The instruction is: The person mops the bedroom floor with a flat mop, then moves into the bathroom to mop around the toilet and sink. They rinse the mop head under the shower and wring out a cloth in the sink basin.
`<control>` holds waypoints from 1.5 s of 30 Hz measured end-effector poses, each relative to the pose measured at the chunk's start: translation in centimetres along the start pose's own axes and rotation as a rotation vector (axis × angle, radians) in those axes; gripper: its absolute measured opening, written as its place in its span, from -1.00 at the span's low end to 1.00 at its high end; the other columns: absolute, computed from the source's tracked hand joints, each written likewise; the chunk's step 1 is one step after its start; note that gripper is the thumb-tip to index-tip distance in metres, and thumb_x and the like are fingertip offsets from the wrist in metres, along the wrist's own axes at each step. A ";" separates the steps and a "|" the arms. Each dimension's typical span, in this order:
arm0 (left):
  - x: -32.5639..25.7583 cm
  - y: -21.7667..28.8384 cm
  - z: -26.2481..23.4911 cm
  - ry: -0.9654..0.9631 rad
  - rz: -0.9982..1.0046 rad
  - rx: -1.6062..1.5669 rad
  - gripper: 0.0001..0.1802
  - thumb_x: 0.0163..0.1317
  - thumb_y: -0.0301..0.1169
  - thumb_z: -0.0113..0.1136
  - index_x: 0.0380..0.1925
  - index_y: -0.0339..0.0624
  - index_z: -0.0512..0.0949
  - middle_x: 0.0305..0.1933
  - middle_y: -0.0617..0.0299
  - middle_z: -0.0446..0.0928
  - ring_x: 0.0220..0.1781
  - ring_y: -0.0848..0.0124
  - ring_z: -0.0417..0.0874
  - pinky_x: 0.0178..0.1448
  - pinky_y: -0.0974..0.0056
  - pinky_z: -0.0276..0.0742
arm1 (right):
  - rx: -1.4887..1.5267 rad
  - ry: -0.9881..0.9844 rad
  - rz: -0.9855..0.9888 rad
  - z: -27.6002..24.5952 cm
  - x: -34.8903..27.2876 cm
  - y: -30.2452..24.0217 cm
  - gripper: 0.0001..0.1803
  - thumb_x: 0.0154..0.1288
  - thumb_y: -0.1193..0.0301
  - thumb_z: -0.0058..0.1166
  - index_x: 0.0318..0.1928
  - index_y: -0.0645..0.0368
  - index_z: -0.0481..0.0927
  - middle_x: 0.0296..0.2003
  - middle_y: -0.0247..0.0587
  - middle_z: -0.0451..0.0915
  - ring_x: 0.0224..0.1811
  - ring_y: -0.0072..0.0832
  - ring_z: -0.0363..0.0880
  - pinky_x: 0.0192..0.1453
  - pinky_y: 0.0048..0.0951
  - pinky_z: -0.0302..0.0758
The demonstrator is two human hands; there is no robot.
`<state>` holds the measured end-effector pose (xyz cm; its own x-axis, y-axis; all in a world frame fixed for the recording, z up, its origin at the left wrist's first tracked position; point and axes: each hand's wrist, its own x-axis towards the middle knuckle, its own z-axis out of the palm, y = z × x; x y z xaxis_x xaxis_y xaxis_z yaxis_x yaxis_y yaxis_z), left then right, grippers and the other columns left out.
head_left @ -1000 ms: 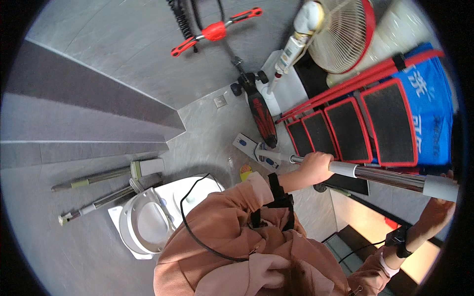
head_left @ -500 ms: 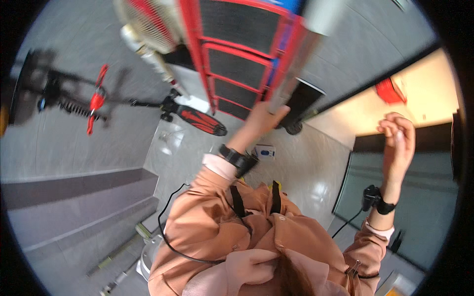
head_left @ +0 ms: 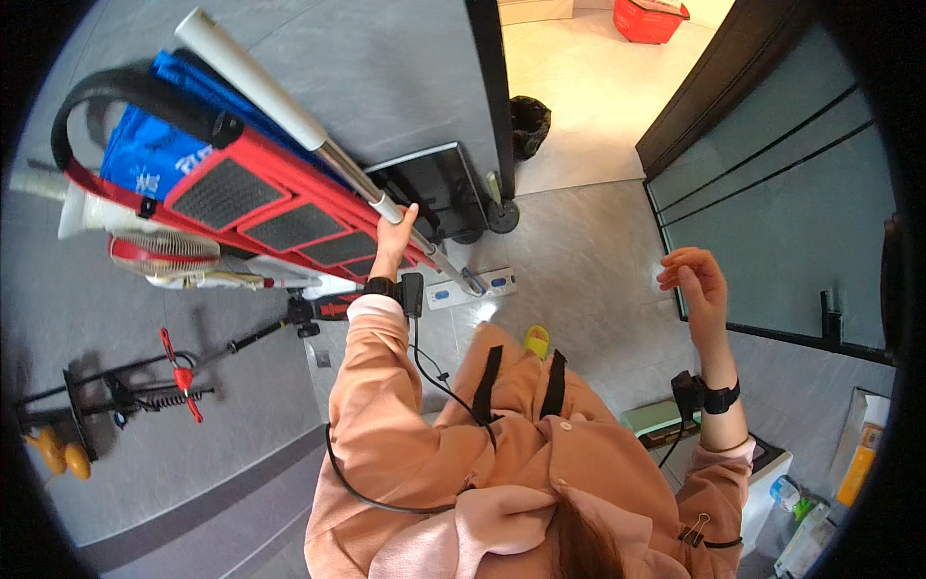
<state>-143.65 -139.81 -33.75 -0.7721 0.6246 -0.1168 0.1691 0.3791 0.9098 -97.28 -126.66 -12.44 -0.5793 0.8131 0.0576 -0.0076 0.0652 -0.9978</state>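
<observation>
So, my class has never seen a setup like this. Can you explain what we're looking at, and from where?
No robot here: these are a person's own bare hands. The picture comes from a wide camera worn on the head, looking down, so straight edges bend near the rim. Small black boxes are strapped at both wrists. The left hand grips the pole of a mop, whose flat head rests on the grey floor. The right hand is raised and holds nothing. Beside the pole is a red ladder.
</observation>
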 end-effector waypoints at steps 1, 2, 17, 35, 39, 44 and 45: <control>0.7 0.2 0.4 0.043 -0.027 0.025 -0.66 0.06 -0.21 0.33 -0.49 -0.28 0.49 -0.51 0.31 0.45 -0.44 0.48 0.41 -0.30 0.31 0.39 | 0.023 -0.009 -0.033 -0.7 0.8 0.4 -0.89 0.34 0.47 -0.12 -0.21 0.22 0.46 -0.21 -0.21 0.51 -0.28 -0.55 0.52 -0.20 -0.51 0.47; 1.7 -0.1 0.8 0.124 0.003 0.016 -0.65 0.03 -0.22 0.36 -0.46 -0.27 0.48 -0.50 0.30 0.46 -0.43 0.48 0.41 -0.29 0.32 0.39 | 0.026 -0.014 0.011 -0.7 2.0 1.2 -0.89 0.34 0.47 -0.12 -0.21 0.22 0.46 -0.22 -0.22 0.51 -0.28 -0.56 0.52 -0.20 -0.52 0.47; 4.9 9.4 8.4 0.893 0.433 0.454 -0.21 0.01 -0.39 0.20 0.21 -0.44 0.06 0.27 -0.25 0.07 0.32 -0.12 0.04 0.37 -0.08 -0.11 | 0.095 -0.017 0.176 -7.2 20.1 6.0 -0.86 0.34 0.41 -0.09 -0.22 0.21 0.47 -0.28 -0.26 0.57 -0.29 -0.58 0.54 -0.22 -0.52 0.50; 13.8 5.7 48.3 -0.406 -0.369 -0.037 -0.75 0.21 -0.32 0.11 -0.23 -0.30 0.49 -0.27 0.13 0.59 -0.22 0.38 0.60 -0.13 0.31 0.50 | 0.169 0.008 0.921 -22.4 42.7 38.4 -0.79 0.31 0.31 -0.05 -0.19 0.20 0.42 -0.32 -0.20 0.56 -0.37 -0.48 0.56 -0.34 -0.51 0.54; 18.1 2.2 54.2 -0.363 -0.727 -0.181 -0.72 0.24 -0.24 0.07 -0.19 -0.21 0.46 -0.22 0.18 0.58 -0.20 0.40 0.59 -0.13 0.30 0.52 | 0.171 0.027 0.971 -24.3 44.6 43.4 -0.81 0.29 0.33 -0.04 -0.21 0.20 0.43 -0.35 -0.23 0.56 -0.41 -0.52 0.56 -0.38 -0.53 0.52; 25.7 -6.4 61.4 -0.120 -0.942 -0.535 -0.76 0.24 -0.26 0.03 -0.26 -0.23 0.43 -0.33 0.15 0.52 -0.29 0.35 0.58 -0.21 0.25 0.56 | 0.089 0.126 1.111 -26.0 45.1 51.4 -0.82 0.27 0.36 -0.02 -0.24 0.23 0.44 -0.38 -0.24 0.56 -0.43 -0.56 0.55 -0.42 -0.53 0.51; 27.3 -8.4 62.7 -0.065 -1.026 -0.580 -0.76 0.24 -0.27 0.02 -0.30 -0.25 0.42 -0.35 0.14 0.50 -0.31 0.33 0.57 -0.22 0.24 0.57 | 0.087 0.129 1.062 -26.1 45.1 53.1 -0.82 0.27 0.37 -0.02 -0.24 0.23 0.44 -0.38 -0.25 0.56 -0.43 -0.57 0.55 -0.42 -0.54 0.51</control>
<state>-127.71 -83.14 -69.55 -0.3494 0.2479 -0.9036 -0.8290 0.3676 0.4214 -102.55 -71.39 -62.02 -0.2328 0.4844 -0.8433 0.3880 -0.7489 -0.5372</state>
